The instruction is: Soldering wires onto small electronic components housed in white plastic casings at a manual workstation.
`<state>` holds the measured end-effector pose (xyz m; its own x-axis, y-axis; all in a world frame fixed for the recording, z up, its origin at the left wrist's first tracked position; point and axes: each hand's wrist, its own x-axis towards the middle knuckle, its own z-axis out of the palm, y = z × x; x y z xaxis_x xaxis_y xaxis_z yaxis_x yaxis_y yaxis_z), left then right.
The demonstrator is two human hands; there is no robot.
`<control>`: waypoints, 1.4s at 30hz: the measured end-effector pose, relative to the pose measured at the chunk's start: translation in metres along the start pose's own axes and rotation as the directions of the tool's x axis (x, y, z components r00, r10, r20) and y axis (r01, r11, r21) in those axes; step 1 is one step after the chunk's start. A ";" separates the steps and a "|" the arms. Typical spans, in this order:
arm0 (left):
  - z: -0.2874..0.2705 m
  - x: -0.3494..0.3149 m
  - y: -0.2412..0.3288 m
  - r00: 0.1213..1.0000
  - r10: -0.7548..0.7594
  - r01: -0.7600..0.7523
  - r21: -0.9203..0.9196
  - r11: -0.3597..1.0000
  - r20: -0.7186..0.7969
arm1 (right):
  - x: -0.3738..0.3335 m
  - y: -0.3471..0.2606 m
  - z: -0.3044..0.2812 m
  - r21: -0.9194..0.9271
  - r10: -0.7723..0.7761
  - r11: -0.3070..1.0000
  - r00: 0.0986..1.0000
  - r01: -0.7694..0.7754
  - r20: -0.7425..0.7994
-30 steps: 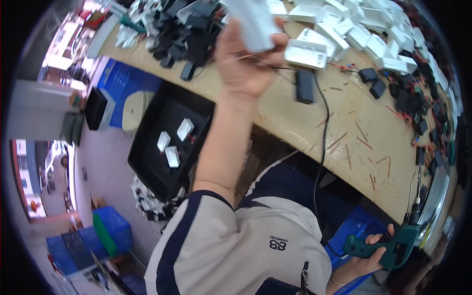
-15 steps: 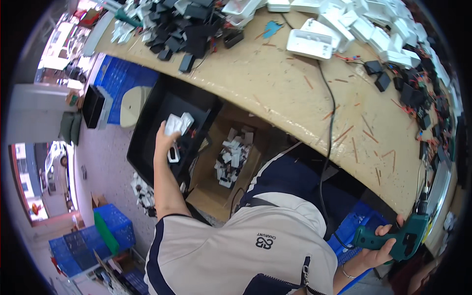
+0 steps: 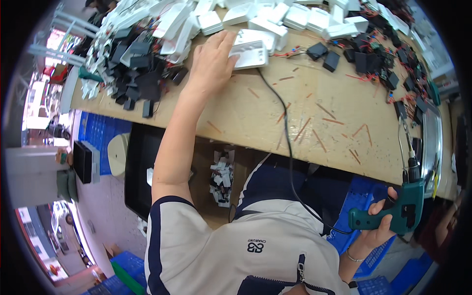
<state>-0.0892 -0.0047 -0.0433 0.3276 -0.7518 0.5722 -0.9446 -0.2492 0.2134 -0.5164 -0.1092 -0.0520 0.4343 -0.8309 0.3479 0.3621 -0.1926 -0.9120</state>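
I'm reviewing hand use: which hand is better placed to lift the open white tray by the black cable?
Left, probably: the left hand is at the white tray, while the right hand grips the green tool well away to the right.

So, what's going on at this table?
A person is at a tan worktable. Their left hand is at the left edge of a white open case; whether it grips the case is unclear. Their right hand holds a green pistol-shaped tool near the table's right end. White cases lie heaped along the back, and a black cable crosses the tabletop.
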 end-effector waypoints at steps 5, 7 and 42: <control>0.023 -0.005 0.012 1.000 0.013 -0.014 0.139 0.990 0.005 | -0.002 0.002 -0.001 -0.028 -0.010 1.000 0.992 0.006 -0.128; 0.018 -0.007 0.018 0.999 -0.020 0.019 -0.028 0.999 -0.034 | -0.001 0.003 -0.007 -0.048 0.001 0.999 0.994 -0.006 -0.110; 0.041 0.079 0.083 0.811 -0.390 0.550 -0.794 0.257 0.436 | 0.002 0.006 -0.015 -0.044 0.010 0.999 0.982 -0.018 -0.190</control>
<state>-0.1422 -0.1097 -0.0136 0.6261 -0.7790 0.0360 -0.0483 0.0073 0.9988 -0.5260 -0.1200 -0.0603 0.2735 -0.9166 0.2917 0.3172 -0.2004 -0.9269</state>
